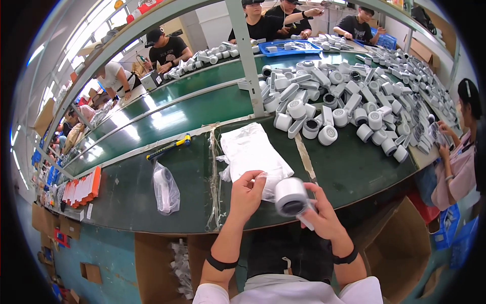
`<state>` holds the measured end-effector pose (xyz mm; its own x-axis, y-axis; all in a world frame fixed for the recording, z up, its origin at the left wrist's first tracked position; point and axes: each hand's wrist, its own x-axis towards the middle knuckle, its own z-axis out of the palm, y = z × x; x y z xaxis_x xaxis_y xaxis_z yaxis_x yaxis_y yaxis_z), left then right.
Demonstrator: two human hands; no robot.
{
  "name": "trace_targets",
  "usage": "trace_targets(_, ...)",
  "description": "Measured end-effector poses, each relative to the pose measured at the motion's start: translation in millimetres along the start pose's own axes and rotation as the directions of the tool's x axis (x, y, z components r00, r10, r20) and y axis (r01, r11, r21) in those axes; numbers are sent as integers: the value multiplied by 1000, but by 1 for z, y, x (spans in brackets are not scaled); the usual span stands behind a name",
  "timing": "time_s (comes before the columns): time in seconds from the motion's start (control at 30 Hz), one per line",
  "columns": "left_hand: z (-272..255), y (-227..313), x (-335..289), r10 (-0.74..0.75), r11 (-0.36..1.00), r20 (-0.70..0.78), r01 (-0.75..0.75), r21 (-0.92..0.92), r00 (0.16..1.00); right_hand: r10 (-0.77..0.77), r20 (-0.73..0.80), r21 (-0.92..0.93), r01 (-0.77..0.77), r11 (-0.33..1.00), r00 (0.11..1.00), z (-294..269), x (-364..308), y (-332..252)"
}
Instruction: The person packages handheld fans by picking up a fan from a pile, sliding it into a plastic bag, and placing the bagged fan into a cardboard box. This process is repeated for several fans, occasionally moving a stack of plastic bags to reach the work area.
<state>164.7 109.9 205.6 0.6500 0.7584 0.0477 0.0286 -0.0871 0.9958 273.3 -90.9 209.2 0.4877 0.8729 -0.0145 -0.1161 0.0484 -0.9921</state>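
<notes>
My right hand [322, 215] grips a white handheld device [290, 195] by its handle. The device has a round, drum-like head with a dark opening turned toward me, slightly blurred. With finger and thumb together, my left hand [248, 195] pinches the edge of a clear plastic bag [270, 183]. That bag lies at the near end of a stack of white plastic bags [249, 149] on the green table. The device's head is right beside the bag's edge; whether they touch, I cannot tell. Left of my hands lies a bagged device [163, 188].
A large heap of similar devices [349, 101] covers the table's right. A yellow-and-black cutter [169, 147] and orange-white cards [82, 187] lie at left. A metal post [247, 61] stands ahead. Cardboard boxes [400, 248] sit below the near edge. Several people work around the tables.
</notes>
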Motion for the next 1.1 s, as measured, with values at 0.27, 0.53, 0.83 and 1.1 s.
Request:
trace_targets(0.27,-14,7,5,-46,995,278,68,-72,959,274,204,-279,-212,936,940,-7,31,-9)
trace_targets(0.53,-7,14,-15,349,907,99,-362,214,932,128,-73,-335,-145,931,989,23,36,27)
trace_targets(0.83,22,-6,-50,633,625,280,-690,365,722,-183,-302,-4,191,982,936,43,54,59)
trace_targets(1.1,-5,-19,-67,418,909,241,-402,-113,876,65,-191,239,-18,971,979,42,49,34)
